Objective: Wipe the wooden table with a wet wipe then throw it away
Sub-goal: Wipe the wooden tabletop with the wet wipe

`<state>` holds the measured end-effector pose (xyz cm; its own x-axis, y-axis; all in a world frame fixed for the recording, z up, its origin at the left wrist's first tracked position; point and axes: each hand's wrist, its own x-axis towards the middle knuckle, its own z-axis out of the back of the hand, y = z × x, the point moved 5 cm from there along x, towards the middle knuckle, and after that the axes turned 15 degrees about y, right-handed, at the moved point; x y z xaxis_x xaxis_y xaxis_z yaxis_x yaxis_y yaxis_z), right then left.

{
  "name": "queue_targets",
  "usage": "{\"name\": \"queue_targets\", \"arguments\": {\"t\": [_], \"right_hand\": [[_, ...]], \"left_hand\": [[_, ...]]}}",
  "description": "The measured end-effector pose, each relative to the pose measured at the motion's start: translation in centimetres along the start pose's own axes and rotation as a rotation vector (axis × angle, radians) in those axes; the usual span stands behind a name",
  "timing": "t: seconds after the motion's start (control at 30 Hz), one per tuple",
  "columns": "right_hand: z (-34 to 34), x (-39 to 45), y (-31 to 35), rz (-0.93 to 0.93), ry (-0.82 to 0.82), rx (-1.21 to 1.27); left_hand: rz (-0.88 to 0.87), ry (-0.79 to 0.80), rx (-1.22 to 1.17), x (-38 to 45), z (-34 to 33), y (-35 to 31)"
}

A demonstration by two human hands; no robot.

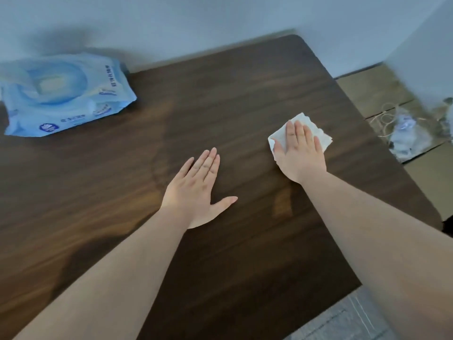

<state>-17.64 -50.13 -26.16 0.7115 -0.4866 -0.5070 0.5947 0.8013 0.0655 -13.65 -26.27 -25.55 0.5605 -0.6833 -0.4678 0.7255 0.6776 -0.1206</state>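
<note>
The dark wooden table [220, 99] fills most of the view. A white wet wipe [316, 132] lies flat on it at the right, a little in from the right edge. My right hand [300, 153] presses down on the wipe with flat fingers, covering most of it. My left hand [198, 187] rests flat on the bare wood near the middle, fingers together and thumb spread, holding nothing.
A blue pack of wet wipes [63, 94] lies at the table's far left, near the wall. Beyond the right edge, on the tan floor, sits a clear bag with rubbish [407, 133]. A pale wall runs behind the table.
</note>
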Motion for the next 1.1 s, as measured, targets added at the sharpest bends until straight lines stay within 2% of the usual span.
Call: {"name": "queue_targets", "arguments": {"t": [0.17, 0.37, 0.5, 0.6, 0.73, 0.9, 1.1], "right_hand": [[1.6, 2.3, -4.0, -0.083, 0.006, 0.042], [1.3, 1.8, -3.3, -0.173, 0.024, 0.061], [0.3, 0.2, 0.6, -0.055, 0.049, -0.011], [-0.9, -1.6, 5.4, 0.095, 0.083, -0.102], [-3.7, -5.2, 13.7, 0.304, 0.104, -0.18], [-8.4, -11.4, 27.3, 0.626, 0.17, -0.298], [-14.7, -19.5, 42.6, 0.883, 0.194, -0.399]], "left_hand": [[-0.006, -0.015, 0.04, 1.1, 0.4, -0.2], [-0.005, -0.014, 0.021, 0.9, 0.6, -0.1], [0.034, 0.033, -0.067, 0.2, 0.4, 0.7], [0.158, 0.054, -0.151, -3.1, -0.5, 3.7], [0.333, 0.044, -0.206, -10.5, -2.4, 11.0], [0.593, 0.061, -0.297, -23.2, -6.9, 20.2], [0.856, 0.094, -0.467, -36.1, -13.5, 25.6]]}}
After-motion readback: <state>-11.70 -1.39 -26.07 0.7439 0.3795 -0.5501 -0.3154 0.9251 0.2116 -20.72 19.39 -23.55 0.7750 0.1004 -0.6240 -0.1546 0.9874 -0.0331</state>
